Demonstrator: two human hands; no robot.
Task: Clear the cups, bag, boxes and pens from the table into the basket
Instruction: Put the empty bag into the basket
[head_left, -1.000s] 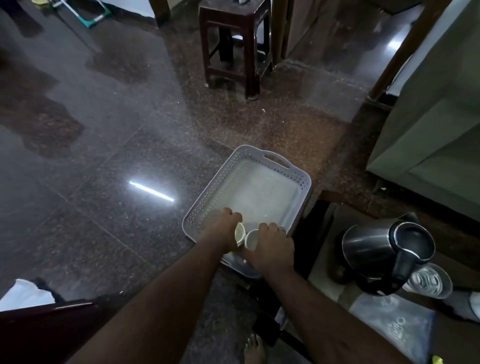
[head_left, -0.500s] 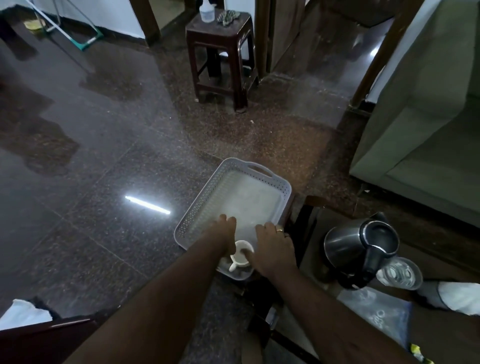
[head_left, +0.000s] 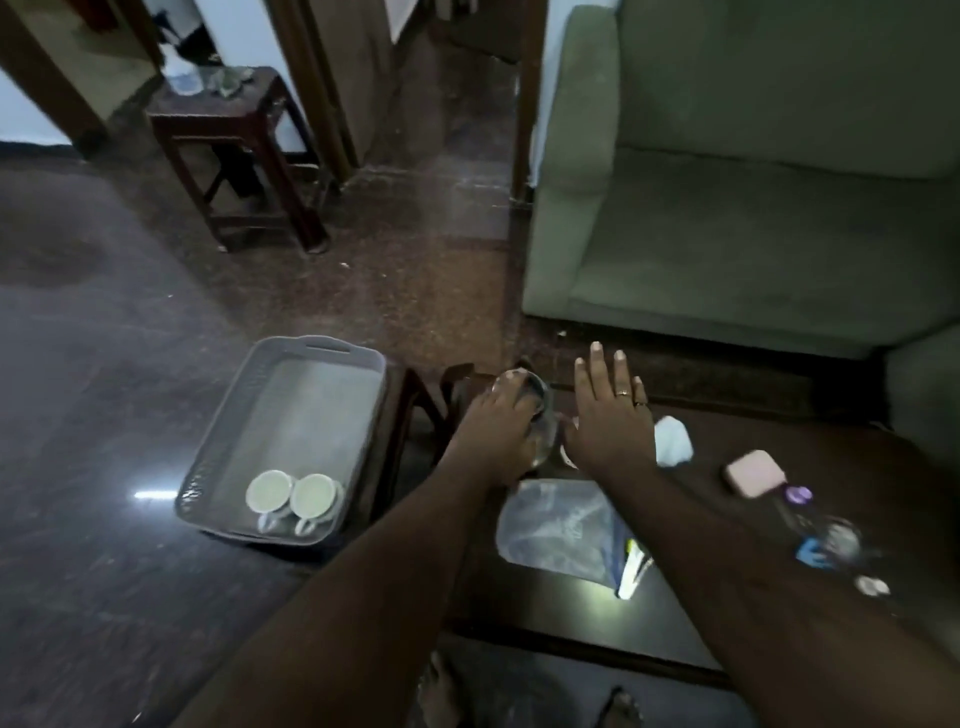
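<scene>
1. While the grey basket (head_left: 332, 349) stands on the dark floor (head_left: 104, 364), just beside the left end of the dark table (head_left: 779, 467), two white cups (head_left: 293, 493) lie inside it at its near end, side by side and touching.
2. The left hand (head_left: 498, 426) lies over a steel kettle (head_left: 540, 410) at the far left corner of the table; its fingers are bent over the top of the kettle, but the picture is blurred and I cannot tell if they really grip it.
3. The right hand (head_left: 613, 415) is just to the right of the kettle, flat and spread, with straight fingers that hold nothing; rings show on two fingers.
4. A clear plastic bag (head_left: 556, 530) lies on the table near the person, between the two forearms, and some pens (head_left: 631, 566) lie at its right edge.
5. A pink box (head_left: 753, 473) lies more to the right on the table, and a pale crumpled thing (head_left: 672, 441) lies beside the right wrist.
6. Small blurred things (head_left: 831, 540), purple, blue and white, lie near the right edge of the table.
7. A green sofa (head_left: 753, 182) stands behind the table, and a dark wooden stool (head_left: 234, 150) stands farther on the floor.
</scene>
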